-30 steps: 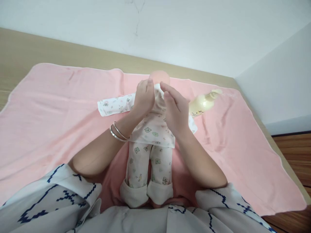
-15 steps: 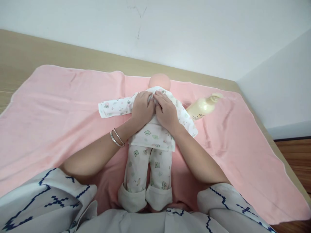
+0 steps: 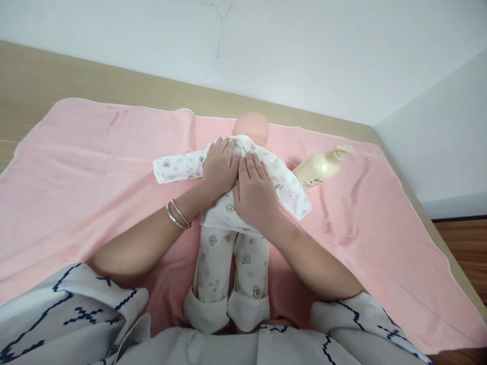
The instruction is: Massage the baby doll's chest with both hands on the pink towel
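A baby doll (image 3: 251,126) lies on the pink blanket (image 3: 102,147), its bald head away from me. It wears a white printed top (image 3: 287,185) and matching trousers (image 3: 249,266) with turned-up cuffs. On the left of the doll's upper back or chest, I cannot tell which, my left hand (image 3: 220,167) rests flat, fingers stretched out. My right hand (image 3: 256,190) lies flat on the top beside it, a little lower, fingers extended. Neither hand grips anything. The hands cover the middle of the top.
A pale yellow pump bottle (image 3: 317,168) lies tilted on the blanket, right of the doll's sleeve. Beneath the blanket is a wooden tabletop (image 3: 152,88), which meets a white wall (image 3: 289,56) at the back.
My right hand has slid down the doll's torso towards me. The left hand has shifted slightly outward, staying near the upper torso. The doll and bottle keep their places.
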`<state>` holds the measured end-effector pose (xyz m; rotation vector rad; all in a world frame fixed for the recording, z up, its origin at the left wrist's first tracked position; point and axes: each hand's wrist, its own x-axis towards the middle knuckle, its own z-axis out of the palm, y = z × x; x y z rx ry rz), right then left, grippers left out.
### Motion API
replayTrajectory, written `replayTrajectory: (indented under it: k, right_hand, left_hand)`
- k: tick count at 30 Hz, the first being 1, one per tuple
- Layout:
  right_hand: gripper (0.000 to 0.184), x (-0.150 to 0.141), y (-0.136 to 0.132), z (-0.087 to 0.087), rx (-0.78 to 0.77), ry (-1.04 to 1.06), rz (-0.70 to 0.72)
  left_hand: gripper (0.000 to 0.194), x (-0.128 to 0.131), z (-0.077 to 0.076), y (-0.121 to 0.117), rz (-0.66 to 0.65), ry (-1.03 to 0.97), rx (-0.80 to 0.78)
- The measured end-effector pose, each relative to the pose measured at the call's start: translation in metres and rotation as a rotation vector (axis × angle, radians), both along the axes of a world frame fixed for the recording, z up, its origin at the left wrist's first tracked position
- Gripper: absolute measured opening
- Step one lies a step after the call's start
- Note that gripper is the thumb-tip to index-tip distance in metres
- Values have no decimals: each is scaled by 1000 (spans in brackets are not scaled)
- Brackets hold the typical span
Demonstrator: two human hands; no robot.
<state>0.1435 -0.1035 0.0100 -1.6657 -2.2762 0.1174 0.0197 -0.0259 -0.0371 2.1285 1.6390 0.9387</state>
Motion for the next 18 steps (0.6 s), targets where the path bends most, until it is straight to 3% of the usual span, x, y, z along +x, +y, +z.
replayTrajectory:
  k: [4, 9, 13, 15, 18]
  right_hand:
    - [61, 18, 26, -1, -107, 81, -9]
    - [67, 40, 54, -1, -152, 120, -104]
    - [68, 18, 32, 1, -84, -22, -203]
    - [68, 2, 13, 2, -39, -99, -235]
    - [66, -13, -6, 3, 7, -155, -169]
  left_hand:
    - [55, 2, 6, -4, -5, 39, -13]
    - [46, 7, 37, -30, -64, 109, -26]
    - [35, 4, 54, -32, -175, 150, -41]
    - [37, -1, 52, -20, -183, 148, -71]
    - [42, -6, 39, -2, -185, 180, -61]
